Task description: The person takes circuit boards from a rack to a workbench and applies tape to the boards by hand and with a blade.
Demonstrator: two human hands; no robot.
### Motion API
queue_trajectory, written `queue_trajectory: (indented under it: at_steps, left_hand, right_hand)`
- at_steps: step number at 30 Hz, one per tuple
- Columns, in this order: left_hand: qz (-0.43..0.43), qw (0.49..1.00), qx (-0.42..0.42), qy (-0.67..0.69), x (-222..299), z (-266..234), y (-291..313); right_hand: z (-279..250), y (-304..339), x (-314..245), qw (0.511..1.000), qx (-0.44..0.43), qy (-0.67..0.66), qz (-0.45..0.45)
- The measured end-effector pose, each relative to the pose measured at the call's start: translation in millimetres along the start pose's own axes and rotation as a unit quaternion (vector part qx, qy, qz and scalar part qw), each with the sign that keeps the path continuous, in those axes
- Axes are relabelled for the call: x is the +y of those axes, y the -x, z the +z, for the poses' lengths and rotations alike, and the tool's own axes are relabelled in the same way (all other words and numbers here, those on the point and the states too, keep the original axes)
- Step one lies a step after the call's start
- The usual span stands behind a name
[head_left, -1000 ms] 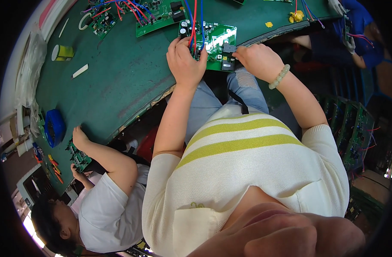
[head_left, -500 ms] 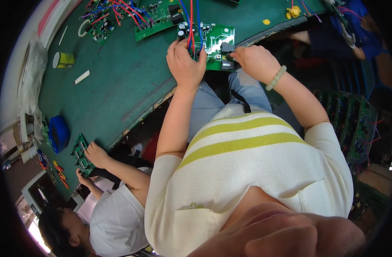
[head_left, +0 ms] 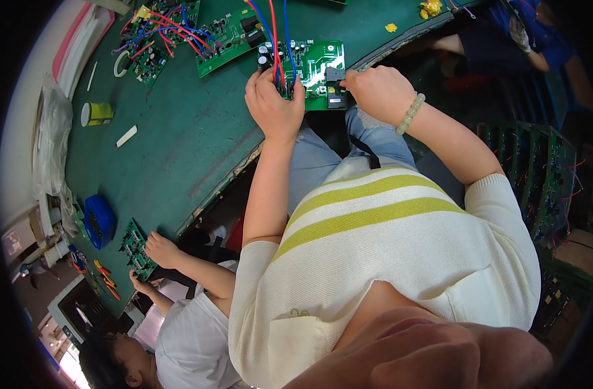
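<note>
A green circuit board (head_left: 314, 65) lies at the near edge of the bench, straight in front of me. My left hand (head_left: 272, 107) is closed over its left part, thumb and fingers on either side of the upright red wires (head_left: 275, 39) and a blue wire (head_left: 286, 39). By the board's right edge, my right hand (head_left: 382, 94) has its fingers pinched together beside two black block components (head_left: 335, 75). Whatever is between those fingertips is hidden. Silvery capacitors (head_left: 263, 50) stand at the board's far left corner.
More wired circuit boards (head_left: 228, 47) lie at the far left. Along the left are a yellow-green tin (head_left: 97, 114), a white stick (head_left: 126, 136) and a blue container (head_left: 100, 222). A co-worker's hand (head_left: 161, 249) holds another board. Racked boards (head_left: 536, 168) stand at right.
The whole view has shifted a little, so the bench things sit slightly differently in it. Both hands stay at the same places on the board.
</note>
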State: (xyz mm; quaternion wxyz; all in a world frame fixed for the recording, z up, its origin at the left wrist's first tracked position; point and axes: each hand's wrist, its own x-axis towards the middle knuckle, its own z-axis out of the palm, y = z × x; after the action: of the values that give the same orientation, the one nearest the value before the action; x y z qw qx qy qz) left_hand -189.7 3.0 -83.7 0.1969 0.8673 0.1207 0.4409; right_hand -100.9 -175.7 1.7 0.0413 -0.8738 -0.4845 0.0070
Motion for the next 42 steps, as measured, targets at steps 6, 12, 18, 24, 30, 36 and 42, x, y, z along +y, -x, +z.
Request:
queue_trajectory:
  at_steps: [6,12,18,24,30,36,42]
  left_hand:
    - [0.004,1.000,-0.001,-0.014,1,0,-1]
    - [0.003,1.000,-0.005,-0.024,2,-2,0]
    - [-0.010,1.000,-0.011,-0.012,2,1,-1]
    - [-0.021,1.000,-0.020,0.000,1,-3,-2]
    - [-0.067,0.996,-0.050,-0.015,0,-4,3]
    - [-0.099,0.982,-0.161,0.009,40,-34,-13]
    - [0.121,0.931,-0.337,-0.067,46,-76,-50]
  right_hand:
    - [-4,-6,-10,0.995,-0.094,0.017,0.022]
    - [-1,-15,-3,0.998,-0.047,-0.005,0.048]
    - [13,-23,23,0.963,-0.155,-0.190,0.117]
    - [11,-12,77,0.841,-0.034,-0.466,0.274]
    - [25,-29,159,0.897,0.003,-0.262,0.355]
    - [28,-41,173,0.935,-0.045,-0.048,0.348]
    - [25,-44,177,0.930,0.025,-0.142,0.337]
